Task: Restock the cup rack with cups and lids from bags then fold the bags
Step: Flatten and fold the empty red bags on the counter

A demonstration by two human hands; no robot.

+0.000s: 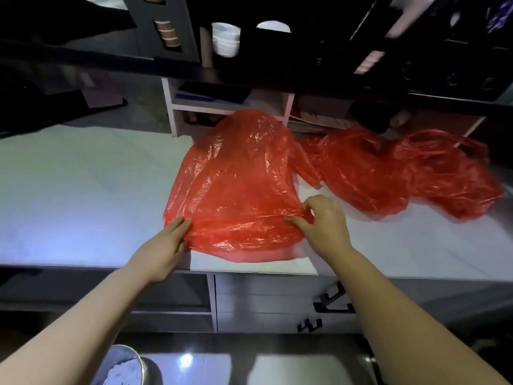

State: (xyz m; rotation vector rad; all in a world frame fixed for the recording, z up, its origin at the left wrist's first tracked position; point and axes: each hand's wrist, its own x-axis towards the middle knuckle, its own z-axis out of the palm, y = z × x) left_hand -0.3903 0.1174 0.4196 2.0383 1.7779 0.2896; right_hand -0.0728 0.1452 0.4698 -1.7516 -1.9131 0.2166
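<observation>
Seen from the wearer's head, a thin, see-through red plastic bag (pixel 236 184) lies spread and mostly flat on a white table (pixel 83 190), its near edge close to the table's front edge. The left hand (pixel 163 245) rests on the bag's near left corner with its fingers (pixel 180 223) straight and together, pressing the film down. The right hand (pixel 324 223) is at the bag's near right edge, where its fingers (pixel 298 220) are curled and pinch a gathered ridge of plastic.

A second red plastic bag (pixel 402 173) lies crumpled just to the right, touching or nearly touching the first. Above, a dark cup rack (pixel 191 29) holds a stack of white cups (pixel 225 38).

The bag looks very light, limp and glossy. It will likely slide on the smooth table, trap air and spring back from a crease. It seems best held by pinching the corners or edges, with one flat hand pinning it while the other folds.
</observation>
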